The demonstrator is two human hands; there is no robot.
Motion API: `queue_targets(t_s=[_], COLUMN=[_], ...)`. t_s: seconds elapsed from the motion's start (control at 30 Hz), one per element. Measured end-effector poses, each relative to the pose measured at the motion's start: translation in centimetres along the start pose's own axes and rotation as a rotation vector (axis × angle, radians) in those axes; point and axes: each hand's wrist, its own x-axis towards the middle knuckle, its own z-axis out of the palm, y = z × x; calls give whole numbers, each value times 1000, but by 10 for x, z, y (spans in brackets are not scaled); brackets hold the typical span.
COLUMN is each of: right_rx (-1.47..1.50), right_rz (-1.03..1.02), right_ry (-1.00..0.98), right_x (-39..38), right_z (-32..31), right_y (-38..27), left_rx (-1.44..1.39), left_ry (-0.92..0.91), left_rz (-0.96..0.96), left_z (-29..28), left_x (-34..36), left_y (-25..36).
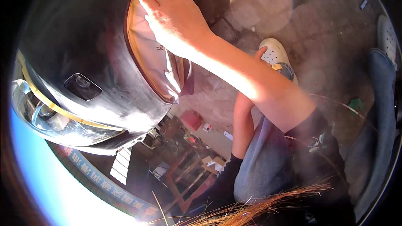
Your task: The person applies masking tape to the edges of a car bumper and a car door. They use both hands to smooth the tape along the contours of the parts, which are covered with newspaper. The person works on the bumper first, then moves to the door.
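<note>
My right hand (pixel 173 19) lies with its fingers extended on the upper end of a sheet of pale masking paper (pixel 144 44), by a yellow masking tape edge (pixel 131 16). The paper covers the curved opening in a glossy black car body panel (pixel 83 29). Behind my right forearm, my left hand (pixel 262 53) shows only a finger or so beside a white clog (pixel 274 50). A small yellow band (pixel 277 66) is close to it; whether the hand holds it is hidden.
Yellow tape also edges the headlamp (pixel 58 117) at lower left. A small rectangular recess (pixel 83 86) sits in the panel. My jeans-clad legs (pixel 264 163) bend over the concrete floor (pixel 268 8). A red object (pixel 191 119), cartons (pixel 213 164) and clutter lie beyond the car.
</note>
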Motion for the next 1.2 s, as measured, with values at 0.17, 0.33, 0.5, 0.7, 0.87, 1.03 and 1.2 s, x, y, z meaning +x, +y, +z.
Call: queue_targets(t_s=[0.17,0.33,0.5,0.7,0.87,1.03,1.2], right_rx=[-247,-444,-433,-325,-7,110,267], right_rz=[20,26,-1,25,180,210,213], right_ry=[34,-45,-75,-73,-58,-137,-200], right_x=[1,4,-1,-4,-21,-38,-55], right_z=[2,-8,-10,-7,-6,-6,1], right_y=[-9,-19,-27,-32,-47,-60,-64], left_rx=[42,95,100,69,78,94,88], left_ry=[22,3,38,20,17,20,24], left_rz=[-143,-119,-95,-154,-116,-98,-80], left_z=[2,3,0,0,1,-1,-3], left_x=[5,6,5,3,2,2,1], left_y=[-3,5,-3,8,8,8,8])
